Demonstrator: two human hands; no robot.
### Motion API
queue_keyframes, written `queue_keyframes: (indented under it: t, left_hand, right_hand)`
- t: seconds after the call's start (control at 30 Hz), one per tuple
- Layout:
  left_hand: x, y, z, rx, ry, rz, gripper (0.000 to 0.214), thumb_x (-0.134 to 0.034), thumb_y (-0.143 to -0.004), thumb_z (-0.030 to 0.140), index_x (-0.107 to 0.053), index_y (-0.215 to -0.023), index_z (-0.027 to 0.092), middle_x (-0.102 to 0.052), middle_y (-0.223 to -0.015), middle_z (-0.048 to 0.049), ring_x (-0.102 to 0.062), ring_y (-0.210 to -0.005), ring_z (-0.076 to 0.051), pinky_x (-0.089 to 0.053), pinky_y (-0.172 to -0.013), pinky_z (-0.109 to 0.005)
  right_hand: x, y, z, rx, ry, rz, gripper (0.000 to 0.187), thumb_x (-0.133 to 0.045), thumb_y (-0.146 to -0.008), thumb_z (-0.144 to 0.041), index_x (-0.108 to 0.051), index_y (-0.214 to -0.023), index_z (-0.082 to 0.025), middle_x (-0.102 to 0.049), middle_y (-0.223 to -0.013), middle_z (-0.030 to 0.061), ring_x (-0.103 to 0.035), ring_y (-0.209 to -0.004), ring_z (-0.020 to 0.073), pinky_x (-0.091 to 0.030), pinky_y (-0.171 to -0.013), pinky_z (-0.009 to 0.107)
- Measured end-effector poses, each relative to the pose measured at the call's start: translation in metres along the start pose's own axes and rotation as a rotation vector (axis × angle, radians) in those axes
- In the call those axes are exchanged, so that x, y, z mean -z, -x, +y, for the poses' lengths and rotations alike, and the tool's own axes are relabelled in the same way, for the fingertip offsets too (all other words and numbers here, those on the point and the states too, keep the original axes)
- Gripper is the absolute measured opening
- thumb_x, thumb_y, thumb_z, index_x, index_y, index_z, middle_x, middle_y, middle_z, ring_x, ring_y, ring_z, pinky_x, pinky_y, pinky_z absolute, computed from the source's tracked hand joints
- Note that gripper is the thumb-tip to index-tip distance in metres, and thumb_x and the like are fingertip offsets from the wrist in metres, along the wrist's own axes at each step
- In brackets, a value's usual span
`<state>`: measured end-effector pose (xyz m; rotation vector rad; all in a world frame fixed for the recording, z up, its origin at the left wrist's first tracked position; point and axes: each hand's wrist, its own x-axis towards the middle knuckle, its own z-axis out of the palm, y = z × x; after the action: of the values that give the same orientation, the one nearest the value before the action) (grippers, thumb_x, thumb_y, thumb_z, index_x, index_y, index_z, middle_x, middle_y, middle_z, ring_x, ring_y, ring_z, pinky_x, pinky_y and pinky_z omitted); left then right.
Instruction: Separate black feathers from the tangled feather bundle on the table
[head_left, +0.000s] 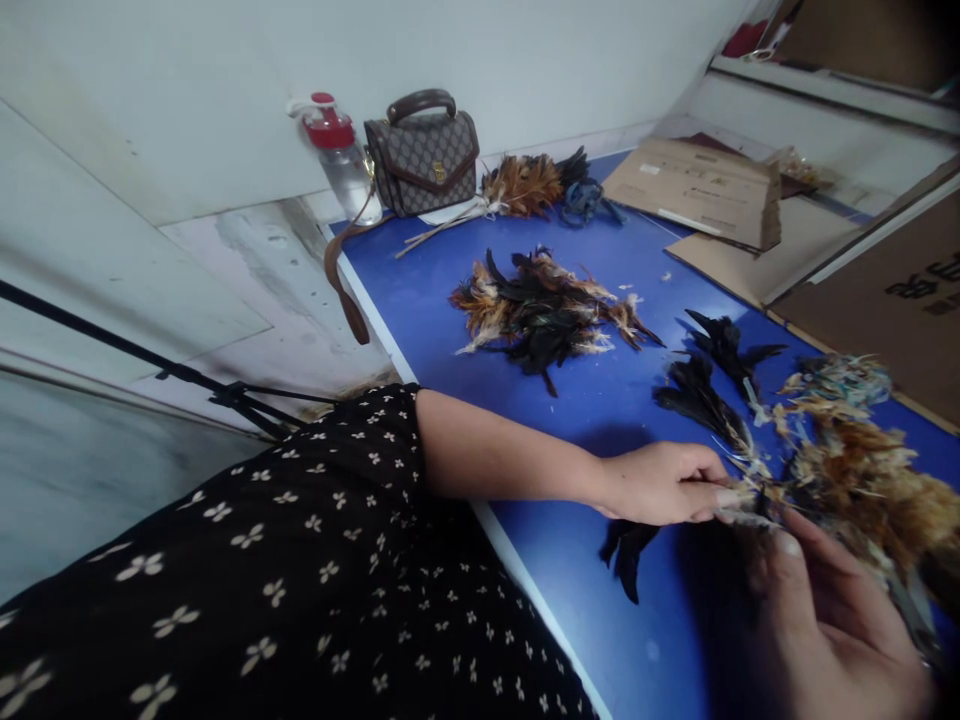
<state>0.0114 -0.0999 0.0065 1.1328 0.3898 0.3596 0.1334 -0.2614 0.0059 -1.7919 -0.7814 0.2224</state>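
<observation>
- My left hand (664,485) pinches the quill end of a feather in the brown feather bunch (862,480), low at the right of the blue table (600,400).
- My right hand (825,610) grasps the bunch from below.
- I judge a grip close to the quills keeps the plumes from fraying.
- The frame edge cuts off the bunch and my right wrist; my fingertips blur, so I cannot count the feathers pinched.
- A sorted feather pile (544,315) lies well apart.

Little can be read. The handbag (422,150), far beyond the grip at the back of the tabletop (600,400), carries a repeating monogram pattern too small to make out. The cardboard sheet (900,290), off to the right beyond the grip, bears dark printed characters cut off by the frame edge, illegible. The flat box (697,190) behind it shows pale labels, unreadable.
</observation>
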Motion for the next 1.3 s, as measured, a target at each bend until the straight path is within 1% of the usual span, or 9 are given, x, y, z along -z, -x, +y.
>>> queue_keyframes:
  t: [0.23,0.4,0.57,0.67,0.73,0.8,1.07,1.2,1.3]
  left_hand:
    - [0.004,-0.004,-0.016,0.008,0.067,-0.136,0.04,-0.091,-0.096,0.048,-0.064,-0.092,0.019,-0.071,-0.084,0.0042,-0.056,-0.07,-0.007,-0.046,-0.075,-0.03]
    - [0.008,-0.006,-0.025,0.089,0.075,-0.18,0.047,-0.097,-0.088,0.055,-0.067,-0.094,0.019,-0.075,-0.089,0.0025,-0.064,-0.071,-0.009,-0.047,-0.067,-0.029]
    - [0.008,-0.002,-0.011,0.177,0.156,-0.196,0.046,-0.103,-0.082,0.047,-0.068,-0.086,0.017,-0.073,-0.079,0.0028,-0.061,-0.064,-0.007,-0.046,-0.064,-0.026]
    - [0.009,-0.004,-0.007,0.248,0.208,-0.218,0.048,-0.107,-0.077,0.044,-0.069,-0.083,0.016,-0.074,-0.077,0.0013,-0.061,-0.062,-0.008,-0.049,-0.065,-0.026]
    - [0.01,-0.007,-0.008,0.281,0.219,-0.233,0.049,-0.109,-0.073,0.044,-0.07,-0.082,0.016,-0.074,-0.077,0.0002,-0.062,-0.063,-0.008,-0.052,-0.067,-0.026]
    - [0.012,-0.009,-0.011,0.291,0.225,-0.243,0.05,-0.111,-0.069,0.043,-0.071,-0.082,0.016,-0.075,-0.077,-0.0004,-0.063,-0.064,-0.009,-0.053,-0.067,-0.027]
    - [0.011,-0.004,-0.006,0.279,0.218,-0.224,0.05,-0.112,-0.066,0.039,-0.07,-0.079,0.015,-0.074,-0.076,-0.0019,-0.062,-0.064,-0.01,-0.05,-0.066,-0.027]
    - [0.008,-0.002,-0.001,0.275,0.23,-0.194,0.048,-0.109,-0.072,0.041,-0.07,-0.081,0.015,-0.072,-0.077,-0.0006,-0.059,-0.065,-0.009,-0.048,-0.067,-0.027]
    - [0.007,-0.003,-0.002,0.233,0.27,-0.165,0.05,-0.109,-0.072,0.044,-0.069,-0.081,0.015,-0.071,-0.076,0.0007,-0.058,-0.064,-0.008,-0.048,-0.068,-0.027]
  right_hand:
    - [-0.001,-0.001,0.012,-0.024,0.014,0.012,0.055,-0.092,-0.089,-0.068,-0.087,-0.122,-0.024,-0.081,-0.102,0.0052,-0.066,-0.079,0.0165,-0.055,-0.077,0.033]
    - [-0.003,-0.002,0.011,0.095,0.1,0.001,0.051,-0.087,-0.09,-0.073,-0.087,-0.109,-0.026,-0.081,-0.104,0.006,-0.072,-0.091,0.0207,-0.059,-0.103,0.043]
    - [-0.01,0.002,0.004,0.111,0.062,0.076,0.058,-0.089,-0.09,-0.069,-0.087,-0.129,-0.026,-0.085,-0.12,0.0104,-0.076,-0.094,0.0233,-0.062,-0.105,0.048]
    - [-0.01,0.001,0.005,0.265,0.103,0.055,0.047,-0.088,-0.097,-0.056,-0.087,-0.134,-0.027,-0.085,-0.127,0.0089,-0.077,-0.101,0.0219,-0.06,-0.108,0.044]
    - [-0.007,-0.002,0.007,0.405,0.128,-0.021,0.037,-0.086,-0.101,-0.047,-0.088,-0.131,-0.026,-0.085,-0.123,0.0074,-0.076,-0.099,0.0203,-0.06,-0.103,0.04]
    - [-0.004,-0.005,0.008,0.473,0.137,-0.075,0.031,-0.084,-0.103,-0.043,-0.088,-0.127,-0.024,-0.085,-0.118,0.0064,-0.075,-0.095,0.0191,-0.06,-0.097,0.038]
    - [-0.004,-0.004,0.005,0.414,0.086,-0.137,0.021,-0.082,-0.104,-0.04,-0.089,-0.114,-0.023,-0.082,-0.114,0.0048,-0.074,-0.099,0.019,-0.058,-0.092,0.035]
    - [-0.005,0.002,0.004,0.35,0.087,-0.043,0.039,-0.083,-0.104,-0.041,-0.084,-0.14,-0.026,-0.083,-0.129,0.007,-0.073,-0.1,0.0183,-0.057,-0.1,0.038]
    - [-0.007,0.003,0.004,0.405,0.114,-0.059,0.042,-0.081,-0.106,-0.039,-0.081,-0.145,-0.025,-0.082,-0.135,0.0091,-0.075,-0.103,0.0188,-0.058,-0.105,0.038]
